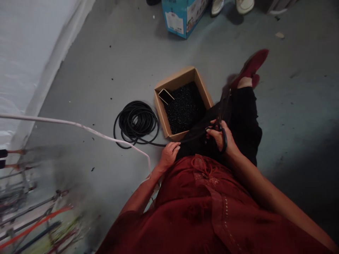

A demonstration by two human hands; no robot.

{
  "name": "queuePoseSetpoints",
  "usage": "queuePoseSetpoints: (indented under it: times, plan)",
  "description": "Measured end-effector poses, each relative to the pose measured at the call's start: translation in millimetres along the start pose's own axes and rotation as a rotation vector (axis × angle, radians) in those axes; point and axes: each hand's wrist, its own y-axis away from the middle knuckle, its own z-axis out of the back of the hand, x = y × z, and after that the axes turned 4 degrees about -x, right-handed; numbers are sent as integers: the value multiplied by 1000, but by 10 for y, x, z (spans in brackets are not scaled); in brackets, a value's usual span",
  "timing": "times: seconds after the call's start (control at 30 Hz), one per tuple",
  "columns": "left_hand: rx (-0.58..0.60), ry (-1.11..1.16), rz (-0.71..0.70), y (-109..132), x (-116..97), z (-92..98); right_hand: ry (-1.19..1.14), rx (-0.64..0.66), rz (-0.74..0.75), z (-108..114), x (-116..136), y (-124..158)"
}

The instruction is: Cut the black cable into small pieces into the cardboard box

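My left hand (pixel 170 154) is closed on a black rubber cord (pixel 157 144), beside my lap. That cord runs left into a loose coil (pixel 137 121) on the floor. In my right hand (pixel 221 137), above my dark trousers, is a pair of scissors (pixel 224 139) with dark handles, its blades pointing away from me. Just beyond my hands stands an open cardboard box (pixel 162 118) holding many small black pieces (pixel 184 107). A phone-like dark rectangle with a pale edge (pixel 166 96) leans in the box's left corner.
A blue carton (pixel 174 21) stands at the top, near another person's pale shoes (pixel 245 6). A pinkish-white cable (pixel 97 133) crosses from the left towards my left arm. Blurred metal racks (pixel 34 211) fill the lower left. Small black scraps dot the grey floor (pixel 127 63).
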Motion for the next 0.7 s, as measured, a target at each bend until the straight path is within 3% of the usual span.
queuePoseSetpoints:
  times: [0.17,0.3,0.4,0.53,0.67,0.7]
  plan:
    - [-30,9,-19,10,-189,-60,-86,-26,-42,1,51,-9]
    - [43,95,13,101,-450,7,-129,-32,-67,2,75,-18]
    - [183,267,60,131,-655,116,-162,-38,-57,-32,110,-38]
    - [243,375,106,69,-1003,339,-150,-34,-36,-89,180,-57]
    - [558,591,47,-22,-1338,553,-126,-24,-35,-98,205,-64]
    - [590,623,54,-51,-1368,557,-123,-27,-37,-94,200,-65]
